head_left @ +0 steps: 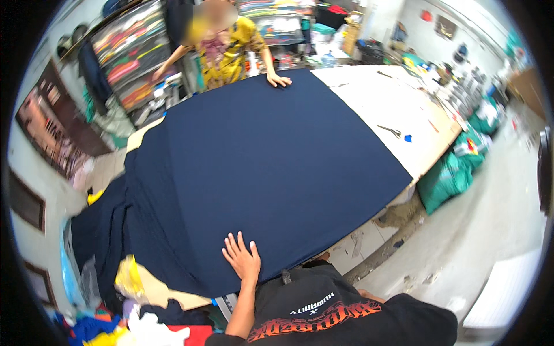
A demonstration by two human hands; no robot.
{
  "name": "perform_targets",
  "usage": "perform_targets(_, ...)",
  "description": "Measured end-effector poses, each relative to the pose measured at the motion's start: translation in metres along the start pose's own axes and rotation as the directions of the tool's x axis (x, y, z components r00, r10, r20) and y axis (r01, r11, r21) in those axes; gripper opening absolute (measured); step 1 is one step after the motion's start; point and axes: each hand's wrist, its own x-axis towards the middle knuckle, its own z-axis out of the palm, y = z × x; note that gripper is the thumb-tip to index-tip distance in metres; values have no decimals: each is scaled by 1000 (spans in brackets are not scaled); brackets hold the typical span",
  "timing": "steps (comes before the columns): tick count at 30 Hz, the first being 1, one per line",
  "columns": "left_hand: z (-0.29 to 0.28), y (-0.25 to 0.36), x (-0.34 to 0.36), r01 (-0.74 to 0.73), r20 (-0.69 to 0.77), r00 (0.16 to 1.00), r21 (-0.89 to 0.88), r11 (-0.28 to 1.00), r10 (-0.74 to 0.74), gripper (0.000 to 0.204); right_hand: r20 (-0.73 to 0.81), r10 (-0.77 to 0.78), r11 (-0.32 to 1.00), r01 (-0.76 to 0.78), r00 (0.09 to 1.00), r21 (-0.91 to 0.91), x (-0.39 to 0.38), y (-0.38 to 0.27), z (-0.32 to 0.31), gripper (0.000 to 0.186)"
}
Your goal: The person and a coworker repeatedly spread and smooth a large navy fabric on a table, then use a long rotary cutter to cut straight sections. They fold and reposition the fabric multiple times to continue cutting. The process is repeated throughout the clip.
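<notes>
A wide sheet of dark navy fabric (265, 155) is spread over the table, smooth in the middle and bunched in folds along its left side. My left hand (243, 262) lies flat on the fabric near the front edge, fingers spread, holding nothing. Of my right arm (370, 296) only a little skin shows beside my black shirt; that hand is mostly hidden at the table's front edge, its fingers unclear. Across the table, another person's hand (278, 79) rests on the fabric's far edge.
Scissors (389, 131) and a small blue piece (408, 138) lie on the pale tabletop (369, 92) at right. Green sacks (447, 181) stand beyond that end. Colourful cloth (150, 328) is heaped at lower left. Shelves of folded fabric (130, 52) stand behind.
</notes>
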Motion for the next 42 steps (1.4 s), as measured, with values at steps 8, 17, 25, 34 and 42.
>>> perform_targets(8, 4, -8, 1, 21, -25, 999, -29, 999, -22, 60, -512, 856, 515, 37, -74, 856, 158, -2, -194, 30)
perform_targets(17, 4, -2, -1, 55, -15, 998, -50, 997, -56, 59, -823, -361, 931, 118, 438, -345, 236, -311, -287, 42)
perform_targets(25, 4, -3, -2, 45, -23, 999, -57, 997, -47, 59, -530, -405, 842, 76, 745, -535, 246, -341, -199, 57)
perform_targets(34, -28, -22, 7, 159, -350, 813, -634, 757, -465, 26, -520, -422, 828, 83, 742, -554, 248, -341, -198, 56)
perform_targets(42, -66, -47, 0, 353, -177, 663, -783, 511, -728, 62, -520, -432, 826, 92, 737, -556, 250, -339, -199, 56)
